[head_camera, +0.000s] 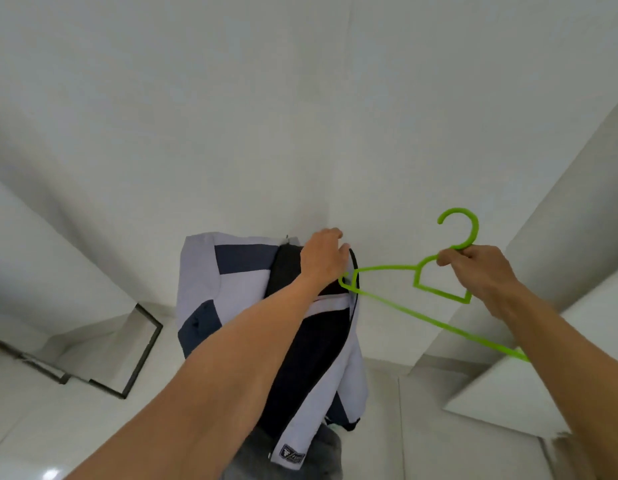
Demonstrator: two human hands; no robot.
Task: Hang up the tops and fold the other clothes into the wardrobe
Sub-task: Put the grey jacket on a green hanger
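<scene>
The left hand (323,256) grips the collar of a grey-and-navy jacket (231,289) held up against the white wall (300,116). The right hand (480,268) clamps the green hanger (439,289) below its hook, one end tucked into the collar.

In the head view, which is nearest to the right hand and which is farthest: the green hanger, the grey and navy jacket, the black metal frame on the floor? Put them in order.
Measured from the right hand:
1. Green hanger: held in that hand, just below the hook.
2. Grey and navy jacket: centre, gripped at the collar by the left hand.
3. Black metal frame: far left, low on the floor.
</scene>
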